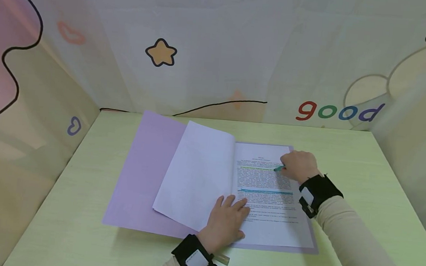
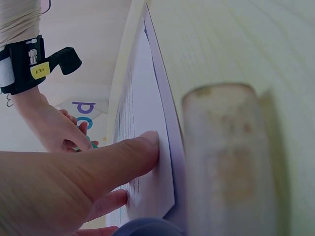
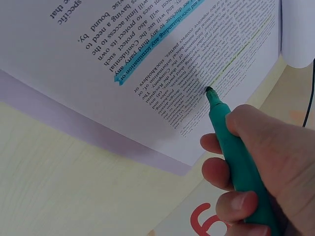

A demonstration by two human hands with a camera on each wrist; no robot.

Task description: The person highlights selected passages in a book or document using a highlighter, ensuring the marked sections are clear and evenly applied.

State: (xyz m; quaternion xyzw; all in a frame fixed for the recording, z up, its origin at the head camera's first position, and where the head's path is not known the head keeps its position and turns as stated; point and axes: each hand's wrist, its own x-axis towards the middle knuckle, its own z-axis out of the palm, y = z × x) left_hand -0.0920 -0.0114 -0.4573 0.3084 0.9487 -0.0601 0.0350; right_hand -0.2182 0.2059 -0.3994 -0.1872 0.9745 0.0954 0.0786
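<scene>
My right hand (image 1: 300,166) grips a green highlighter (image 3: 241,157) along its barrel. Its dark tip meets the upper part of a printed page (image 1: 265,234), at the end of a thin yellow-green line (image 3: 241,54). Lower down, a thick blue stripe (image 1: 265,192) marks another line of text. My left hand (image 1: 225,222) rests with fingers spread on the lower left of that page, near the fold. A turned white sheet (image 1: 201,170) lies to the left, inside an opened purple folder (image 1: 134,185).
Beside my left wrist lies a pale, translucent cylinder (image 1: 222,259), blurred in the left wrist view. The light wooden table (image 1: 355,172) reaches back to a printed cloth (image 1: 221,44) with a star and the word "good".
</scene>
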